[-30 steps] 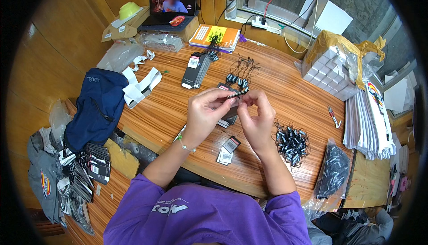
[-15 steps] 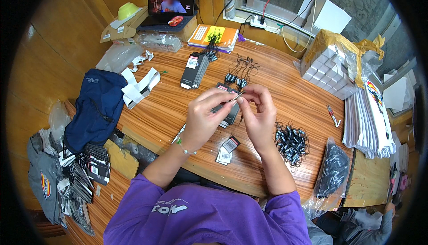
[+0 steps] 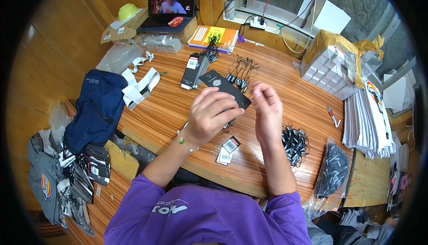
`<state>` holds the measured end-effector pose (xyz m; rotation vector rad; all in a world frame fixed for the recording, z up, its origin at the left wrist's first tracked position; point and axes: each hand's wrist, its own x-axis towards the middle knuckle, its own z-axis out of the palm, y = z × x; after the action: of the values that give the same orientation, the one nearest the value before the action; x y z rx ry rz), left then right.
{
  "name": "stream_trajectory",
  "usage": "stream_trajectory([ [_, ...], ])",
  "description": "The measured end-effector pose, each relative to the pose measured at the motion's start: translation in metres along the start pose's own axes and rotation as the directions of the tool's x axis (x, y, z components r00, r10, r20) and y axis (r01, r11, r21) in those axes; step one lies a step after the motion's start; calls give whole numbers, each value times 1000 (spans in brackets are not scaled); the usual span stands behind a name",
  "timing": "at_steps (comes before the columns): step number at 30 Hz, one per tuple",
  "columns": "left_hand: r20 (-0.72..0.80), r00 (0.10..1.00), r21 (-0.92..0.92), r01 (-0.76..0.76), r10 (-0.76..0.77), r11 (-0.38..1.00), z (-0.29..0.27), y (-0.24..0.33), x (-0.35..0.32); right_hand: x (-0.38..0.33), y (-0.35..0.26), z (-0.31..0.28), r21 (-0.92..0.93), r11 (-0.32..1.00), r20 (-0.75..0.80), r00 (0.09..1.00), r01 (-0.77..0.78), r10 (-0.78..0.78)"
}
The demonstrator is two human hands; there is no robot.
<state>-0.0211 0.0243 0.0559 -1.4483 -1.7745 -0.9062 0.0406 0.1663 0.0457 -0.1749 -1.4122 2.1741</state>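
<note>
A flat black hang tag (image 3: 228, 89) with a pale printed emblem is gripped in my left hand (image 3: 210, 116), its broad face turned up. Just off the tag's right end, my right hand (image 3: 268, 116) is raised with fingers curled and thumb pressed in; anything between them is too small to make out. Beyond the tag lie several black looped strings (image 3: 240, 73) with dark ends. To their left rests a stack of dark tags (image 3: 194, 72) with strings. Nearer me are small barcode tags (image 3: 231, 145). A pile of black strings (image 3: 296, 147) lies beside my right forearm.
A laptop (image 3: 171, 4) and notebooks (image 3: 207, 37) stand at the back. On the right are an opened pack of small white boxes (image 3: 325, 73), stacked white sheets (image 3: 363, 122) and a bag of black strings (image 3: 332, 169). A navy bag (image 3: 96, 106) lies left.
The tag, held edge-on between both hands before, now lies face up in my left hand. My right hand has drawn away to the right of it.
</note>
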Motion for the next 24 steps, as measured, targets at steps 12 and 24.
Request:
stream_trajectory([
  [12, 375, 766, -314, 634, -521, 706, -17, -33, -40, 6, -28, -24, 258, 953, 83, 979, 160, -186],
  [24, 770, 376, 45, 774, -516, 632, -34, -83, -119, 6, -48, -37, 140, 978, 111, 979, 156, -172],
])
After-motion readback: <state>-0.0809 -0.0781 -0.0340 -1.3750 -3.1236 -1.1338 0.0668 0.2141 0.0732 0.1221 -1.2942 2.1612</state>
